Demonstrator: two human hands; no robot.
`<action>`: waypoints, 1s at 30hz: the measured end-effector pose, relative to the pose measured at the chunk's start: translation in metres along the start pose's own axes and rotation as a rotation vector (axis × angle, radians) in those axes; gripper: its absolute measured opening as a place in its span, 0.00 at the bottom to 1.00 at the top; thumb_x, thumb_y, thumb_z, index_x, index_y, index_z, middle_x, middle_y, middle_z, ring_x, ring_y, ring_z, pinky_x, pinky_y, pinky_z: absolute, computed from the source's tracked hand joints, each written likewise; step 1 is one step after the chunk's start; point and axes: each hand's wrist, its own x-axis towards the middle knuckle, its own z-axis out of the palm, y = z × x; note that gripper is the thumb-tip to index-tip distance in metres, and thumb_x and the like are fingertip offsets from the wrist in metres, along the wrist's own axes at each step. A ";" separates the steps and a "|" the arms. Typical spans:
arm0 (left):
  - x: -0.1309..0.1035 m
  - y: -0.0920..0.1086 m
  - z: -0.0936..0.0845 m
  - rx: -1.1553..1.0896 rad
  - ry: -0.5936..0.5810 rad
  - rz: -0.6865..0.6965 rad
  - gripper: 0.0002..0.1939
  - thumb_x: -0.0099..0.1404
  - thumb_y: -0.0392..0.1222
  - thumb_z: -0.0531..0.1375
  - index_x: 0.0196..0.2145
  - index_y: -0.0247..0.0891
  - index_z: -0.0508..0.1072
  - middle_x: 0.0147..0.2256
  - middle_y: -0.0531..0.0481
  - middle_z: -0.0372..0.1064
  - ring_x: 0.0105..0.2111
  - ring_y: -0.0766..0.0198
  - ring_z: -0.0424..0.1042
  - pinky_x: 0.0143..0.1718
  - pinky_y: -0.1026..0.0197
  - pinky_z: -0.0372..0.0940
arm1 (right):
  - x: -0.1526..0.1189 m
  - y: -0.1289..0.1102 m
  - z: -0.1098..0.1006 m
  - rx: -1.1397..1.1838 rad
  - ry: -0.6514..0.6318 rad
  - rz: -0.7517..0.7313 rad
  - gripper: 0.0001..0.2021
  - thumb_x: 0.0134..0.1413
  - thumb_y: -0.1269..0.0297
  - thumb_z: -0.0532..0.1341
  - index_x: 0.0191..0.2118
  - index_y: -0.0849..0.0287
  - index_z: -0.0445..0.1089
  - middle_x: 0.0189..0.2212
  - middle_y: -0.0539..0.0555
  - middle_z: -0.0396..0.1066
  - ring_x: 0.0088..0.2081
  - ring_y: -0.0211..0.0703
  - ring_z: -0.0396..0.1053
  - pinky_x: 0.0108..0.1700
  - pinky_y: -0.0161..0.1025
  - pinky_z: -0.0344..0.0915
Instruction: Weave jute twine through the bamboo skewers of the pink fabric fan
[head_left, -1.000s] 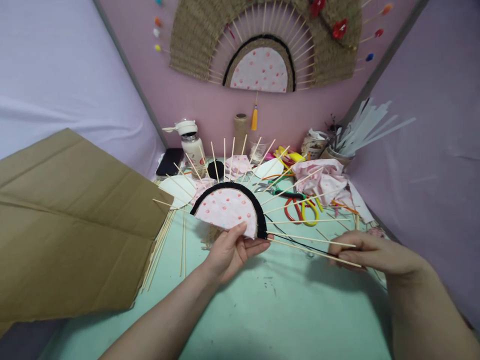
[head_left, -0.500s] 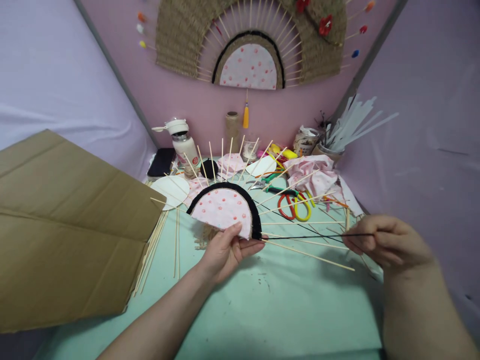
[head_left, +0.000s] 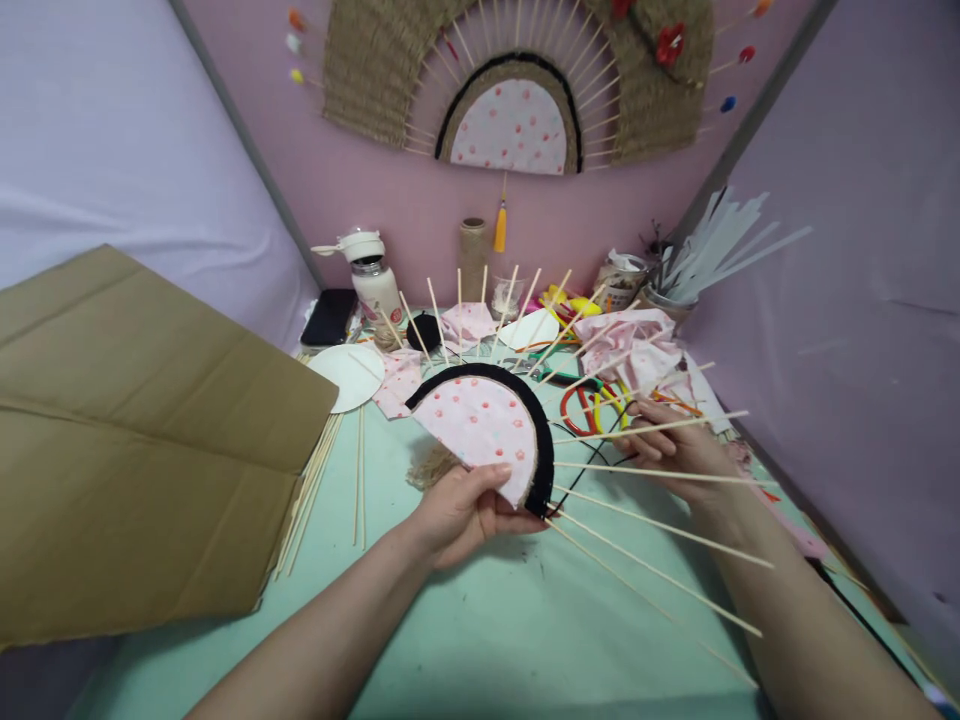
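Note:
A half-round fan piece [head_left: 480, 418] covered in pink dotted cloth has a black yarn rim [head_left: 541, 425], with thin wooden sticks [head_left: 664, 472] fanning out from it. My left hand [head_left: 466, 508] grips its lower edge, thumb on the cloth and fingers beneath. Black yarn [head_left: 592, 470] runs from the rim's lower right end up to my right hand [head_left: 660, 445], whose curled fingers pinch it behind the sticks. The piece is tilted, its right end lower.
Brown cardboard [head_left: 150, 450] covers the left side. Behind the piece lie red-yellow scissors [head_left: 577, 410], pliers [head_left: 574, 380], a black yarn ball [head_left: 424, 332] and pink cloth [head_left: 637, 345]. A bottle [head_left: 376, 290] and phone [head_left: 328, 318] stand or lie at back left. A large fan [head_left: 367, 80] hangs behind.
My right hand has moved left and up, behind the sticks, and the black yarn has gone from taut to looser. The fan piece has turned clockwise in my left hand.

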 end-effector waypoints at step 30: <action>0.001 0.016 0.000 -0.023 0.087 0.131 0.15 0.63 0.35 0.54 0.45 0.26 0.70 0.44 0.34 0.72 0.41 0.56 0.74 0.38 0.60 0.71 | -0.033 -0.030 -0.031 -0.329 0.043 -0.098 0.08 0.41 0.59 0.66 0.23 0.56 0.70 0.04 0.41 0.47 0.10 0.28 0.42 0.24 0.37 0.56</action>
